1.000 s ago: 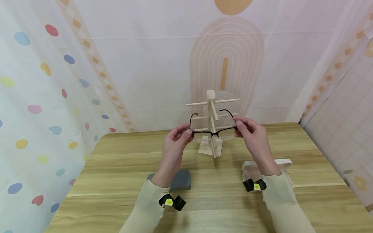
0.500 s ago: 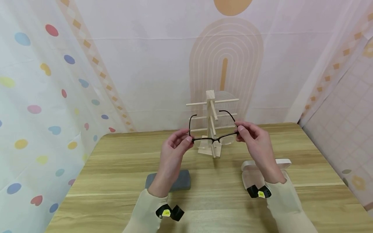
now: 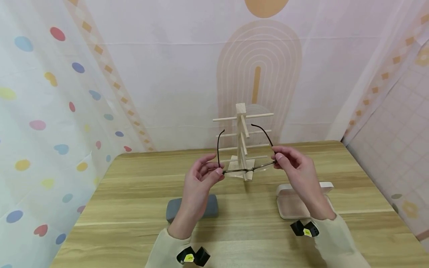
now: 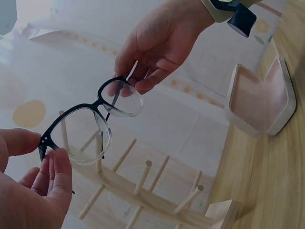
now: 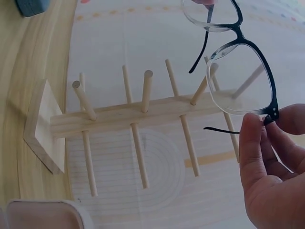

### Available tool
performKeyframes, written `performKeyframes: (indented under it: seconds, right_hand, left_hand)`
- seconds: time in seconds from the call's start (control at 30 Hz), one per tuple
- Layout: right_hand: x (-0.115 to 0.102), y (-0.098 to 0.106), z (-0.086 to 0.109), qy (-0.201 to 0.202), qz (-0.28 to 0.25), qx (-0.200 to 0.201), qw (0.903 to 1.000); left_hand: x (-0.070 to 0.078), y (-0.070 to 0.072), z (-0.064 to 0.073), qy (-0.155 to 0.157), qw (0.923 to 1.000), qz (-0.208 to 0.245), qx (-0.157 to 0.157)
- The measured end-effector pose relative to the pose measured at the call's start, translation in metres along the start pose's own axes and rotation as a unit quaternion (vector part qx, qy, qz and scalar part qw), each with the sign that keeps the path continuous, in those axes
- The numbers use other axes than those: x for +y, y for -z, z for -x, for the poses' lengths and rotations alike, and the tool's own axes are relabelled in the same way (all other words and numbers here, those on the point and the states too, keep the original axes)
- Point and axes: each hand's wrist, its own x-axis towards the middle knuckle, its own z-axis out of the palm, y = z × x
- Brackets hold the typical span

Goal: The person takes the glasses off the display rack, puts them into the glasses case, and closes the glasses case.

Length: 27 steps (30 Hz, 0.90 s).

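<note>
A pair of eyeglasses point(image 3: 246, 170) with a black upper frame and clear lower rims is held up between both hands, temples unfolded toward the back. My left hand point(image 3: 201, 182) pinches the left hinge corner between thumb and fingers. At the opposite hinge corner, my right hand point(image 3: 296, 173) grips in the same way. Behind the glasses stands a wooden display rack point(image 3: 241, 139), a post with several pegs on a square base. In the right wrist view the rack point(image 5: 114, 114) shows bare pegs, with the eyeglasses point(image 5: 243, 76) overlapping its upper end.
A closed blue-grey glasses case point(image 3: 210, 206) lies on the wooden table point(image 3: 134, 193), partly behind the left forearm. On the right, an open white case point(image 3: 291, 206) with a pinkish lining sits partly under the right arm. A patterned curtain point(image 3: 167, 93) hangs behind the table.
Both hands have lowered the eyeglasses and drawn them toward the body. The frame front has tilted, so the lenses now appear nearly edge-on in the head view. The rack and cases stay put.
</note>
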Motion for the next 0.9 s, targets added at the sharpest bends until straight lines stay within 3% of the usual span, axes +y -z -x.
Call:
performKeyframes:
  seconds: [0.53, 0.9]
  right_hand:
    - [-0.004, 0.010, 0.021, 0.001, 0.025, -0.011, 0.9996]
    - [-0.004, 0.018, 0.033, 0.000, 0.030, -0.008, 0.9995]
  left_hand:
    - [-0.008, 0.001, 0.016, 0.016, 0.9994, -0.026, -0.014]
    - [-0.015, -0.003, 0.020, -0.006, 0.9984, -0.047, -0.031]
